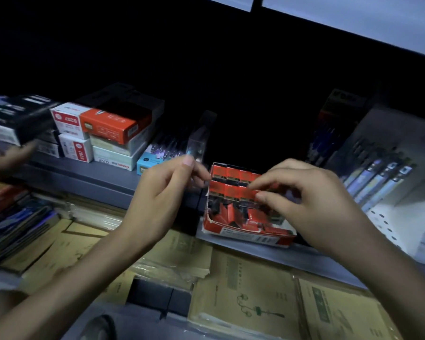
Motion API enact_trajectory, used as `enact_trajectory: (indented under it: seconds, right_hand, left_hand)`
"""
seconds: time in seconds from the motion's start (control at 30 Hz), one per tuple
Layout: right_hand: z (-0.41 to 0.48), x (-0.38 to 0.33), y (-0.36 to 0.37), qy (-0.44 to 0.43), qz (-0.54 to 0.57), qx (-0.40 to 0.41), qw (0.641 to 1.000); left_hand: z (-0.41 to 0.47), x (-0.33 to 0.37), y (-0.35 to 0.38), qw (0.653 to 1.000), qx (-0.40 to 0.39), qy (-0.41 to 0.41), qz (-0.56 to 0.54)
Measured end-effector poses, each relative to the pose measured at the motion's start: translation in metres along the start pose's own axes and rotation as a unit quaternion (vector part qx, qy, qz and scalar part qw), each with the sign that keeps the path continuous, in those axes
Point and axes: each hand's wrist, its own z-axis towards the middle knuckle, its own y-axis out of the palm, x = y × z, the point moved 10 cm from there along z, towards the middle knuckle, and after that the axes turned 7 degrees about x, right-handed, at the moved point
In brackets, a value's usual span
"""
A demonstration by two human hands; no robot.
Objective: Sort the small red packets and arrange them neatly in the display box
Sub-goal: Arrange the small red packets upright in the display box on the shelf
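Pinching red packets over display box, both hands, stacked boxes left.

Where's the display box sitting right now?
In the head view, the display box sits right of centre on the grey shelf edge, under the right hand, with tan envelopes below.

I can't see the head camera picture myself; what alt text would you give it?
Two bare hands, the left hand and right hand, hold a row of small red packets over a red display box on a dim shop shelf. More red packets lie jumbled in the box; pen boxes are stacked to the left and brown envelopes lie below.
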Motion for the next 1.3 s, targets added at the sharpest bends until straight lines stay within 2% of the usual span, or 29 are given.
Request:
enact_trajectory:
  seconds: [0.07,0.2,0.27,0.37,0.5,0.67,0.83,1.2,1.3]
  right_hand:
    - [0.002,-0.021,0.020,-0.011,0.042,-0.071,0.997]
    - [0.007,-0.032,0.060,-0.036,-0.019,-0.177,0.983]
    - [0.008,-0.031,0.065,-0.032,-0.022,-0.195,0.980]
    - [0.012,-0.029,0.054,-0.025,0.000,-0.171,0.985]
    - [0.014,-0.011,0.038,0.044,0.020,-0.135,0.990]
    - [0.018,-0.004,0.032,0.085,0.103,-0.075,0.988]
    - [0.017,0.002,0.036,0.131,0.182,-0.086,0.971]
    - [0.015,-0.006,0.047,0.130,0.165,-0.127,0.970]
    - [0.016,-0.005,0.051,0.125,0.143,-0.090,0.978]
  left_hand:
    - [-0.004,0.002,-0.001,0.999,-0.004,0.023,0.024]
    - [-0.010,-0.001,-0.003,0.999,-0.004,0.027,0.033]
    - [-0.010,-0.003,-0.007,0.999,0.009,0.025,0.037]
    - [-0.007,-0.004,-0.013,0.999,0.024,0.019,0.030]
    - [-0.005,0.001,-0.015,0.999,0.027,0.022,0.022]
    - [-0.005,0.003,-0.011,0.999,0.018,0.031,0.033]
    - [-0.005,0.004,-0.010,0.999,0.018,0.031,0.030]
    - [-0.006,0.004,-0.007,1.000,0.013,0.022,0.018]
    - [-0.006,0.003,-0.004,0.999,0.009,0.028,0.024]
